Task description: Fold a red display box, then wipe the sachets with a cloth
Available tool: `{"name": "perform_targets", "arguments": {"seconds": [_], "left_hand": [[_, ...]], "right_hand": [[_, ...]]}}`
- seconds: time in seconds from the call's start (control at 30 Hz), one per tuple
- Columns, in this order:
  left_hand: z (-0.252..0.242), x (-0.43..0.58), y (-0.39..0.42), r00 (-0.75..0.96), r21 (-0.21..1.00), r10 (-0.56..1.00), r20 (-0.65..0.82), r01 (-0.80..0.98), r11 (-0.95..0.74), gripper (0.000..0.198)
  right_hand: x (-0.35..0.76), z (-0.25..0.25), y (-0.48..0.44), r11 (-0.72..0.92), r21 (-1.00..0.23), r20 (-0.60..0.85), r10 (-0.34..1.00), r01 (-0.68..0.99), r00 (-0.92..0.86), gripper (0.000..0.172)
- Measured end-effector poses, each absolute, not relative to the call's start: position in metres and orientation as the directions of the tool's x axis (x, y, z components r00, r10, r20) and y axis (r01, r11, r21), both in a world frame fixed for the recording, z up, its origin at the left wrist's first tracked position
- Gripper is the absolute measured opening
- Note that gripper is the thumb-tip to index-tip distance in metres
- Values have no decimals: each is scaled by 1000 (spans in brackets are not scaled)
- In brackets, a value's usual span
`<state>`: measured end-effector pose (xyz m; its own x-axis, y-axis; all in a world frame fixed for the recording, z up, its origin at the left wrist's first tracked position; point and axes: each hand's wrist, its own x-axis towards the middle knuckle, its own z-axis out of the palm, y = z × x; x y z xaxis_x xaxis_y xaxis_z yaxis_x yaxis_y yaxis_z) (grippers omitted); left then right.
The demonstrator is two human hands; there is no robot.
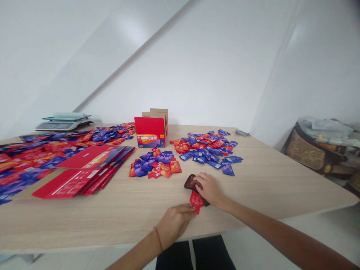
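Forearms (267, 230) are extended over the front edge of the desk (98, 228). Folded red cartons (83, 176) are stacked toward left edge; open box (151, 129) is stood near back edge. By front edge: dark item (189, 182), overlaid by right hand (207, 189), fingers curled, grip indeterminable; red sachet (196, 199), tip pinched in left hand (173, 222).

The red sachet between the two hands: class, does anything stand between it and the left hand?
Nothing visible does: the left hand has its fingers at the near end of the red sachet. The right hand and a dark item are at the far end, not in between.
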<state>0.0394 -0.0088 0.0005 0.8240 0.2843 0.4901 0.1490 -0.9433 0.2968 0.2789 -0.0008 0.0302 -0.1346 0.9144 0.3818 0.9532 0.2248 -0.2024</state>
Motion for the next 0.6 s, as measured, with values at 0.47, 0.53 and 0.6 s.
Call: {"name": "perform_targets", "arguments": {"seconds": [0.47,0.53,0.6], "left_hand": [[4,38,-11,827,318,304,474,161,-934,33],[6,37,-11,828,316,301,474,159,-935,33],[7,37,-12,830,310,297,473,159,-937,34]], "right_hand": [[289,28,14,231,-166,386,910,959,-152,20],[291,27,16,228,-176,386,911,958,-145,20],[293,26,18,220,-191,387,913,957,-133,20]]}}
